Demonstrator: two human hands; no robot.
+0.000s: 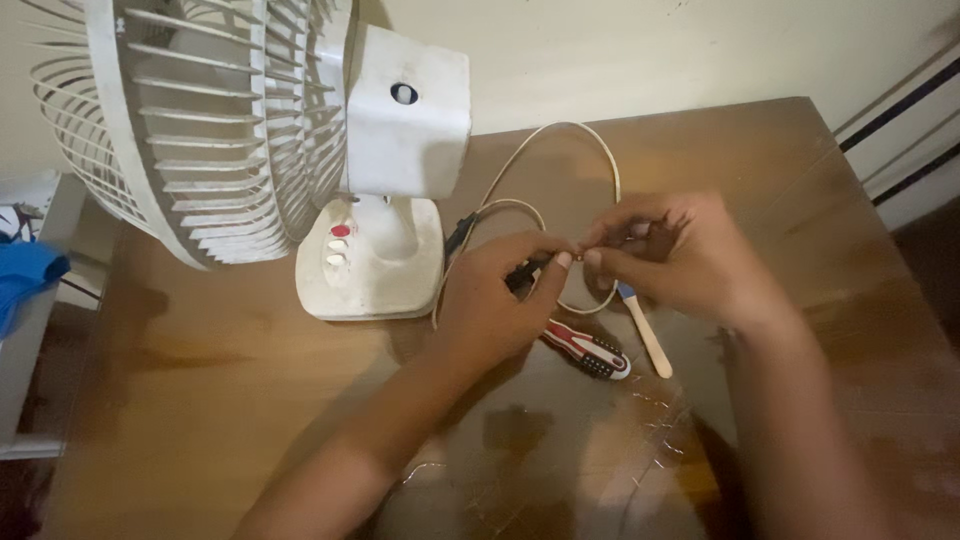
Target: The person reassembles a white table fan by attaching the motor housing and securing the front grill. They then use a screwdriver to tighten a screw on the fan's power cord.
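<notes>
**Both hands pinch the fan's cord over the table**

Here we are above a brown table (780, 180), and both hands meet right at its middle. The left hand (490, 305) has thumb and fingers closed on the cord (560, 135), something dark showing under the grip, probably a dark piece on the wire, hard to tell. The right hand (680, 255) comes in from the other side, fingertips nipped together on the same spot, so the two pinches sit nearly touching. Held that close, the wire end gets steadied from both sides, which looks like fine work on a small point.

The cord loops away behind the hands in a pale arc and runs back toward the fan (250, 130), which stands at the far left of the table, cage tilted toward us, buttons on its base.

Just below the hands lies a red-and-white screwdriver (588, 350), and beside it a pale stick (645, 335) with a blue tip, both within easy reach. Small bright wire bits (655, 440) are scattered on the near part of the table.
</notes>
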